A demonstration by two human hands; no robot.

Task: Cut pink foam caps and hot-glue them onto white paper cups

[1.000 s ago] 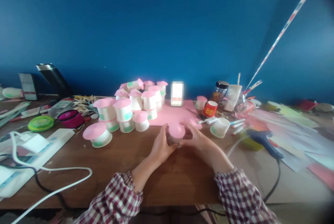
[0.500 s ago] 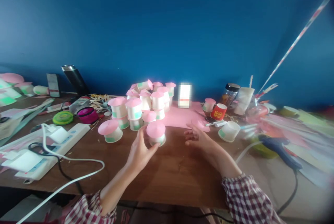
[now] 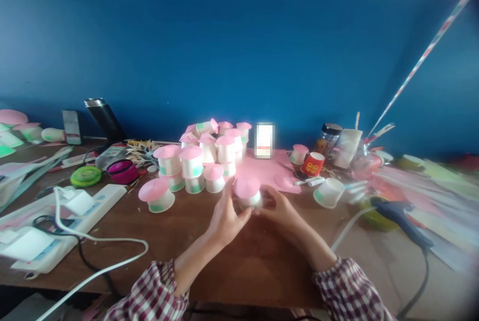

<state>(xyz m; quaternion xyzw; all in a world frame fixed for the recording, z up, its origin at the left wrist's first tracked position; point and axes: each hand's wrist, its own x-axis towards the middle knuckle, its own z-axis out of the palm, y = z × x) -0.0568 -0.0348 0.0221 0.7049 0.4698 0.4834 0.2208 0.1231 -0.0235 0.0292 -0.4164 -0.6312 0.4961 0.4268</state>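
A small white paper cup (image 3: 251,200) topped with a pink paper cone (image 3: 247,187) stands upright between my hands, just above or on the brown table. My left hand (image 3: 229,218) wraps the cup's left side, thumb in front. My right hand (image 3: 279,208) closes on the right side, its fingertips at the cup near its base. Left of my hands stand several similar cups with pink tops, some stacked in twos; the nearest single one (image 3: 160,201) has a green patch. To the right, a white cup (image 3: 329,192) without a top leans slightly.
A pink paper sheet (image 3: 262,163) lies behind my hands. On the right are a red cup (image 3: 313,164), a lidded jar (image 3: 329,139) and a blue glue gun (image 3: 406,218). On the left, a power strip (image 3: 108,201) trails a white cable (image 3: 123,242). A blue wall rises behind.
My left hand has carried the pink-topped cup to the right. My right hand, open and apart before, has come in to touch it. The view has shifted slightly.
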